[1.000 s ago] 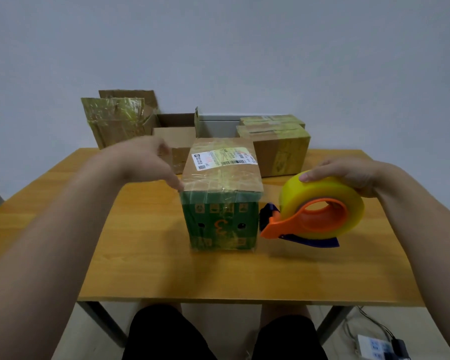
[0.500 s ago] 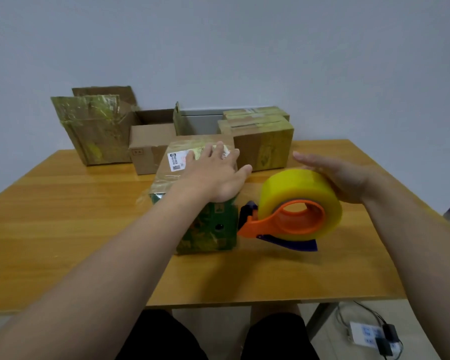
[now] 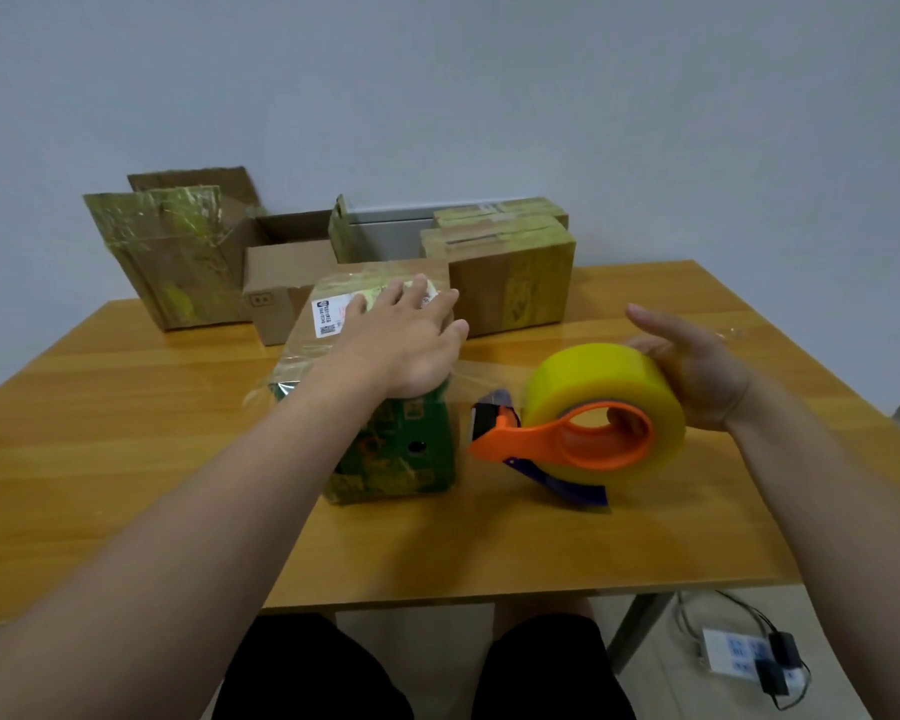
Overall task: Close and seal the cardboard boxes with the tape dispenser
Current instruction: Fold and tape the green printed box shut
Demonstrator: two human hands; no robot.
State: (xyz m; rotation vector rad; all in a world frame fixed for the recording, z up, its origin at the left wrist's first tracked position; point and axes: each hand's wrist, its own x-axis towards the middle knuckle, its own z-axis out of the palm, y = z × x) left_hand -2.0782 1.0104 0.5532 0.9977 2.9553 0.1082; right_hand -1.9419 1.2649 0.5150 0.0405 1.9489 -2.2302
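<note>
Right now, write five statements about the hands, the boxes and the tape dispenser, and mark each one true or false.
1. The left hand lies flat on top of the green box. True.
2. The tape dispenser is on the green box's left. False: it is on its right, held by the right hand.
3. The tape dispenser carries a yellow roll on an orange frame. True.
4. Every box at the back of the table is closed. False: the plain brown box stands open.
5. The green box has a white label on top. True.
</note>
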